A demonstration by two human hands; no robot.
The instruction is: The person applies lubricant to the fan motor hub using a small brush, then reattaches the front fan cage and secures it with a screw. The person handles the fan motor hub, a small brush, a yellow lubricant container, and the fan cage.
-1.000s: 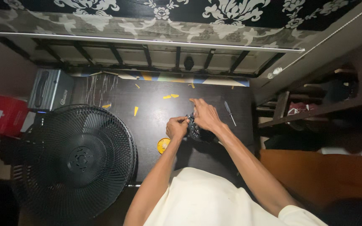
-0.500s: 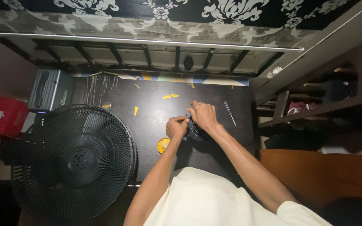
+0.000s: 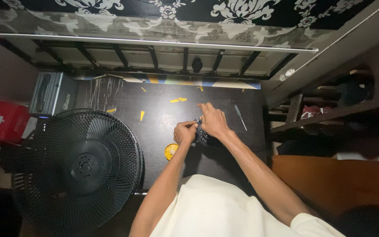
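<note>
Left hand (image 3: 184, 132): fingers pinched on dark part (image 3: 202, 137).
Right hand (image 3: 212, 120): fingers curled over same part.
Nearby: yellow disc (image 3: 170, 151), screwdriver (image 3: 240, 117), fan (image 3: 79, 166).

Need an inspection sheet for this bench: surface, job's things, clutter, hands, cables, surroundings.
Surface: dark tabletop, yellow scraps scattered on it.
Job's things: small dark part between both hands; too small to identify.
Clutter: round yellow object near the left hand; screwdriver to the right.
Hands: left hand pinches at the part; right hand covers it.
Cables: nothing seen.
Surroundings: black fan and grey case on the left, red box beyond, shelves on the right.
</note>
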